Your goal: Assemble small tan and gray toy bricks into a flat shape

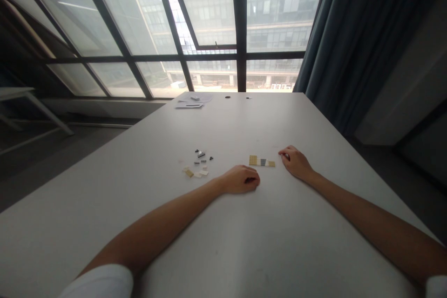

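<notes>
The strip (262, 162) of tan and grey bricks lies right of the frame's centre, probably light, stiff and smooth, best pinched by its long edges lest its joints part. Just below it the left hand (241, 179) curls loosely; at its right the right hand (296, 162) has its fingertips drawn close, and I cannot tell whether either holds anything.

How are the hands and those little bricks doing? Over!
Left hand curled, by the tan-and-gray brick row. Right hand off the row's right end. Loose pieces left of the row; nothing seen blocking it.
</notes>
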Available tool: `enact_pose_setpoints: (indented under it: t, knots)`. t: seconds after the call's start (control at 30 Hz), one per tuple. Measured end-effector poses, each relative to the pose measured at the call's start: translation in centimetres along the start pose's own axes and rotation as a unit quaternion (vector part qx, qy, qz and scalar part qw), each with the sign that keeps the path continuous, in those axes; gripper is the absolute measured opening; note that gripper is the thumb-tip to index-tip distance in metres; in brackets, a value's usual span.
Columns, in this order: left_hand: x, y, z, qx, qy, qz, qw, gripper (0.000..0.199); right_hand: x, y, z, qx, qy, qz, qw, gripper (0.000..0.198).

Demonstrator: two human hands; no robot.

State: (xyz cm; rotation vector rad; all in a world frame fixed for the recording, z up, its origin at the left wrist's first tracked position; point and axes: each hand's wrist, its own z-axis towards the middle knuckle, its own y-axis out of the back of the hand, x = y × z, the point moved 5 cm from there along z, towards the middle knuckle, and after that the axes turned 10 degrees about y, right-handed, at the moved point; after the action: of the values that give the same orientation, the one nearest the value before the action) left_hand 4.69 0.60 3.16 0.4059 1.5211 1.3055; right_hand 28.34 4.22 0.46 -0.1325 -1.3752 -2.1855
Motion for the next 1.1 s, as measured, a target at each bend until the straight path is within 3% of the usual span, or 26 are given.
enact_pose_setpoints:
  t: [1.1]
  knots:
    - [0.13,-0.15,-0.04,0.002,-0.003,0.0,1.0,0.016,-0.16,-0.12,-0.01,0.002,0.002,-0.003,1.0,0.022]
